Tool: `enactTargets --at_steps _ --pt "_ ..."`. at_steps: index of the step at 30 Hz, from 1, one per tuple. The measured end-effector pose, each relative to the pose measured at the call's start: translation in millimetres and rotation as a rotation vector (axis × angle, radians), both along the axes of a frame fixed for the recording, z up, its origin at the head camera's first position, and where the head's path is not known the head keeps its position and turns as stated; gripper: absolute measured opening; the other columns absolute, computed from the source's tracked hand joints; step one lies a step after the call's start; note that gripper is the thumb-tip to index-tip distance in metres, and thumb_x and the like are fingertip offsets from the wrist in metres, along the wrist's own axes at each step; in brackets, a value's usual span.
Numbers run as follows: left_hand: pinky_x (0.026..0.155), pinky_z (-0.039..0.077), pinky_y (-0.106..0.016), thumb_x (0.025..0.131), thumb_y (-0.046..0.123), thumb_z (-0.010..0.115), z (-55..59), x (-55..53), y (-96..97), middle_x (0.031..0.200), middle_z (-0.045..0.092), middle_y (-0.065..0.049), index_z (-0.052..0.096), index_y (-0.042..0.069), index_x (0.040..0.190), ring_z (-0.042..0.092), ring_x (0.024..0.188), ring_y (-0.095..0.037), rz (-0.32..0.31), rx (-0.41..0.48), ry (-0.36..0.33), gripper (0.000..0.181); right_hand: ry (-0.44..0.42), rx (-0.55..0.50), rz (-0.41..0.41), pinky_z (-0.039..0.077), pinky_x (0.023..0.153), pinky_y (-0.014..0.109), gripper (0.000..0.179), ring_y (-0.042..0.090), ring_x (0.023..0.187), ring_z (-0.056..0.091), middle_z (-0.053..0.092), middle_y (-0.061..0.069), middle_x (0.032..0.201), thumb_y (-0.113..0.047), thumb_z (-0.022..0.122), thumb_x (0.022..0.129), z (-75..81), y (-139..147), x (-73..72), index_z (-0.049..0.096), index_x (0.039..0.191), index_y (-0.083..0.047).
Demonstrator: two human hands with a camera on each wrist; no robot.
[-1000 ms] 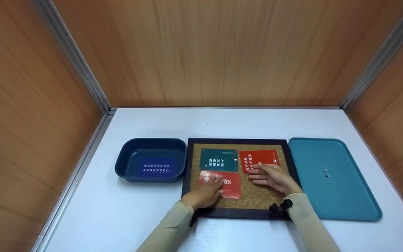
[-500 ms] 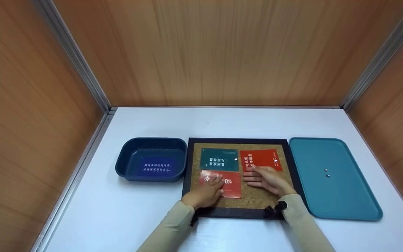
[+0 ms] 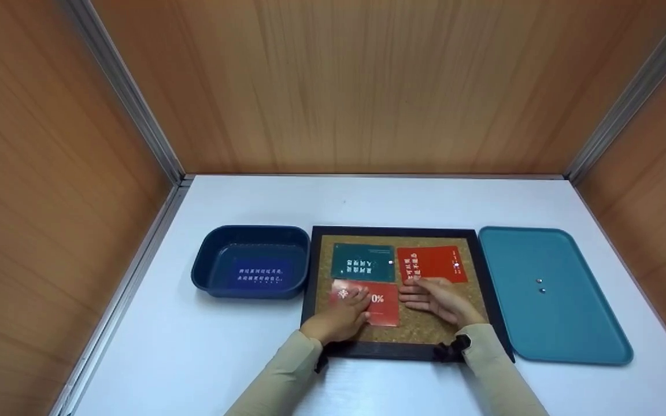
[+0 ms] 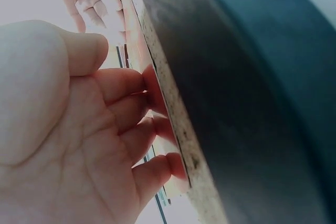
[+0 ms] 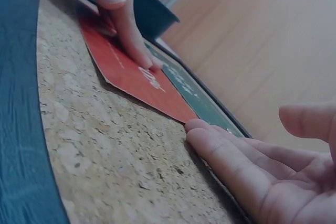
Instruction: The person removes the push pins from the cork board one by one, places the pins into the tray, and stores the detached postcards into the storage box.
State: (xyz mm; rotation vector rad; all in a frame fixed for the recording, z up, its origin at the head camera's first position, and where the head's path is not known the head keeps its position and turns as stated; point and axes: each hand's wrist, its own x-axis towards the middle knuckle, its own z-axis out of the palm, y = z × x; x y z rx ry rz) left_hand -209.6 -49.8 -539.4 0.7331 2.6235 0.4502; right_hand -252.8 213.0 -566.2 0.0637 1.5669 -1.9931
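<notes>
A framed corkboard (image 3: pixel 420 334) lies on the white table with three cards on it. My left hand (image 3: pixel 337 320) presses its fingertips on the lower red card (image 3: pixel 387 312), which bears white print and "0%". In the right wrist view, the fingertips of my right hand (image 5: pixel 262 177) are right at a corner of that red card (image 5: pixel 131 80), fingers extended and thumb apart. Above it is a green card (image 3: pixel 362 258) with a small pin (image 3: pixel 391 262) at its right side. The upper red card (image 3: pixel 440 260), also with a pin (image 3: pixel 456 265), is partly covered by my right hand.
Left of the corkboard stands a dark blue bin (image 3: pixel 206 277) holding a blue card (image 3: pixel 263 275). On the right, a teal tray (image 3: pixel 564 323) carries two small pins (image 3: pixel 539 281). Wooden panels (image 3: pixel 333 86) enclose the table at the back and sides.
My right hand has moved left and slightly down, from over the upper red card toward the lower red card's right edge. My left hand stays in place.
</notes>
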Motion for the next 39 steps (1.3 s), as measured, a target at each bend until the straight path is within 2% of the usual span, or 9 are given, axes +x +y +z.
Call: enactTargets --at_steps 9,16,21,39 --pt "0.119 0.026 -0.040 0.105 0.034 0.035 1.6 -1.1 -0.6 0.159 0.025 -0.001 0.031 0.015 0.151 0.023 0.148 -0.021 0.011 -0.003 -0.030 0.051 -0.004 0.006 -0.045 0.055 0.090 0.036 0.049 0.025 0.104 0.069 0.067 0.019 0.119 -0.020 0.046 0.103 -0.1 -4.3 1.0 0.041 0.137 0.014" --pt "0.119 0.025 -0.040 0.105 0.034 0.034 -0.3 -1.4 -1.0 0.160 0.024 -0.001 0.031 0.015 0.152 0.022 0.148 -0.020 0.011 0.001 -0.041 0.050 -0.005 -0.030 -0.059 0.055 0.091 0.037 0.048 0.025 0.105 0.068 0.065 0.020 0.121 -0.019 0.045 0.103 -2.8 -3.9 2.5 0.040 0.137 0.014" --pt "0.119 0.026 -0.040 0.105 0.033 0.035 -0.2 -1.3 -0.7 0.159 0.026 -0.002 0.032 0.014 0.151 0.023 0.147 -0.021 0.002 0.003 -0.025 0.050 -0.007 -0.042 -0.061 0.055 0.091 0.036 0.048 0.025 0.105 0.068 0.066 0.019 0.120 -0.018 0.046 0.103 -2.8 -4.1 3.1 0.040 0.137 0.014" --pt "0.118 0.027 -0.041 0.105 0.032 0.035 0.2 -1.1 -1.0 0.158 0.027 -0.004 0.033 0.013 0.151 0.025 0.147 -0.023 -0.013 -0.008 -0.002 0.050 0.011 0.012 -0.065 0.055 0.091 0.033 0.047 0.022 0.106 0.068 0.068 0.017 0.117 -0.018 0.048 0.102 0.9 -6.9 3.3 0.042 0.136 0.014"
